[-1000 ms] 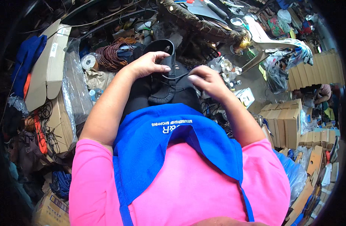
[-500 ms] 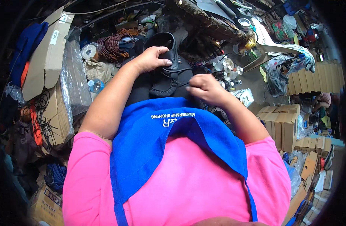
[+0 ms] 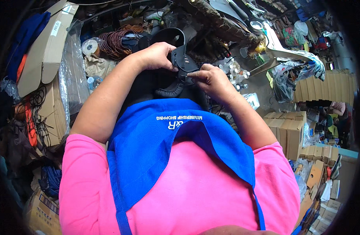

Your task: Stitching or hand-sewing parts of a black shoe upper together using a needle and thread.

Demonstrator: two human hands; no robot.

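Note:
A black leather shoe (image 3: 179, 62) with thick stitching round its toe rests over my lap, its toe pointing toward me and its opening away. My left hand (image 3: 158, 56) is closed on the side of its ankle part, thumb near the row of eyelets. At the front of the shoe, my right hand (image 3: 213, 83) is closed in a pinch, the fingertips by the eyelets. A thin dark lace (image 3: 182, 81) loops between the shoe and those fingertips; its end is too small to make out.
A blue apron (image 3: 148, 129) covers my lap. To the left stand a cardboard sheet (image 3: 44, 51) and a spool (image 3: 90, 47) beside coiled brown cord (image 3: 116, 43). Several small bottles (image 3: 237, 72) stand to the right, near cardboard boxes (image 3: 286, 131).
My right hand has moved up and left to the eyelets, drawing near my left hand. The shoe's ankle part is turned and tilted slightly rightward in my left hand.

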